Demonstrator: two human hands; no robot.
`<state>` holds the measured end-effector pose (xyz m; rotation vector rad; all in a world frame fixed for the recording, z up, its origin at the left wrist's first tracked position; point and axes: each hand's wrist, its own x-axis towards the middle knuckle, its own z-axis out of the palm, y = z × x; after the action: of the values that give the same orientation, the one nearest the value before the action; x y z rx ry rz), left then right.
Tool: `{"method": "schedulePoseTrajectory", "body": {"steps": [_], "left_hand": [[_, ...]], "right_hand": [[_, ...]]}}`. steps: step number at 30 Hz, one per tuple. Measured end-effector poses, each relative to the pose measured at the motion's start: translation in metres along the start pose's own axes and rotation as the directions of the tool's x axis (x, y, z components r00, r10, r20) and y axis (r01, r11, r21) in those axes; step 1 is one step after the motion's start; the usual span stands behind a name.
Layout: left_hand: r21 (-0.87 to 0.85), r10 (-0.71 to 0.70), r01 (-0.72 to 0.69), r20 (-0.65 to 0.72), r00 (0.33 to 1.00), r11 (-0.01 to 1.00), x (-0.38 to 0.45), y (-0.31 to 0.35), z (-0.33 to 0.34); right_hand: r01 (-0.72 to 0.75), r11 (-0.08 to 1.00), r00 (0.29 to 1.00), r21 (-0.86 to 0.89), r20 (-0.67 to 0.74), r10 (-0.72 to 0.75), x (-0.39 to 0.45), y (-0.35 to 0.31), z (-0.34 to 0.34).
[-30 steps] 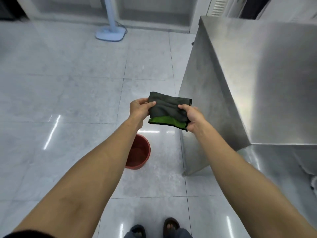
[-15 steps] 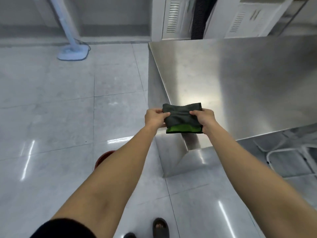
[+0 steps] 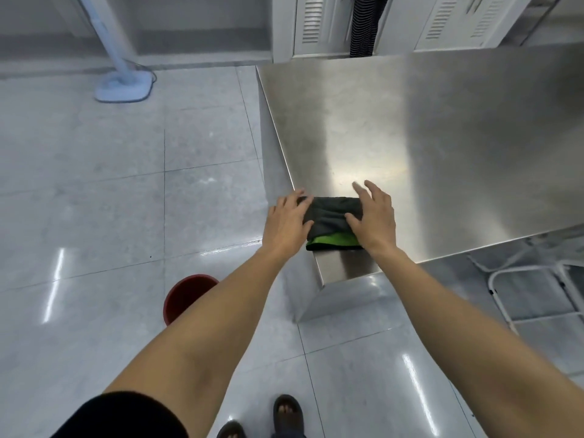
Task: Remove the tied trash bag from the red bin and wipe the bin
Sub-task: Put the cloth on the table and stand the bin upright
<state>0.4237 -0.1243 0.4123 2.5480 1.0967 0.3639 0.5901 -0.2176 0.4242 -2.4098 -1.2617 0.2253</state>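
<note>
My left hand and right hand lie flat, fingers spread, on the folded cloth at the worktop corner. The red bin sits on the floor below. I think I should let go gently so it stays folded.

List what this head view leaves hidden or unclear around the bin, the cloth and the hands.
- Red bin: the left forearm covers its right side, so most of its inside is unseen.
- Tied trash bag: nowhere in the head view.
- Cloth: both ends lie under the left hand and right hand.
- Right hand's fingertips: motion-blurred.
- Table: cut off by the right edge.
</note>
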Motion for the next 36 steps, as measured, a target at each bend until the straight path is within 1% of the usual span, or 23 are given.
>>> {"method": "schedulePoseTrajectory", "body": {"steps": [1,3,7,11,15,18,21,25,29,32,36], "left_hand": [[0.06,0.065,-0.067,0.028,0.997,0.996,-0.001,-0.002,0.001],[0.104,0.114,-0.122,0.083,0.99,0.987,-0.002,-0.005,0.005],[0.092,0.118,-0.13,0.129,0.985,0.987,-0.004,-0.009,0.006],[0.016,0.145,-0.149,0.153,0.978,0.989,-0.013,-0.022,-0.005],[0.007,0.105,-0.108,0.146,0.984,0.994,-0.033,-0.056,-0.021],[0.025,0.051,-0.055,0.138,0.989,0.998,-0.054,-0.097,-0.037],[0.05,-0.03,0.022,0.164,0.986,0.998,-0.08,-0.147,-0.049],[0.101,-0.156,0.134,0.247,0.956,0.986,-0.12,-0.223,-0.061],[0.14,-0.247,0.212,0.313,0.917,0.967,-0.16,-0.295,-0.06],[0.167,-0.33,0.288,0.358,0.873,0.943,-0.189,-0.345,-0.038],[0.186,-0.431,0.389,0.413,0.802,0.902,-0.22,-0.401,0.021]], "right_hand": [[0.067,0.995,0.998,-0.067,-0.017,-0.069,-0.001,0.001,0.001],[0.149,0.98,0.988,-0.129,-0.02,-0.153,-0.004,0.004,0.003],[0.155,0.979,0.988,-0.129,0.009,-0.155,-0.008,0.005,0.005],[0.174,0.982,0.982,-0.067,-0.058,-0.178,-0.012,-0.007,0.004],[0.238,0.971,0.968,-0.005,-0.077,-0.238,-0.02,-0.034,0.011],[0.301,0.953,0.953,0.029,-0.055,-0.299,-0.026,-0.067,0.026],[0.348,0.936,0.938,0.05,-0.016,-0.347,-0.035,-0.102,0.049],[0.348,0.936,0.93,0.054,0.102,-0.352,-0.052,-0.146,0.098],[0.261,0.962,0.92,0.081,0.28,-0.273,-0.071,-0.175,0.166],[0.202,0.978,0.879,0.054,0.43,-0.206,-0.085,-0.185,0.232],[0.161,0.987,0.799,-0.004,0.587,-0.128,-0.098,-0.172,0.326]]}}
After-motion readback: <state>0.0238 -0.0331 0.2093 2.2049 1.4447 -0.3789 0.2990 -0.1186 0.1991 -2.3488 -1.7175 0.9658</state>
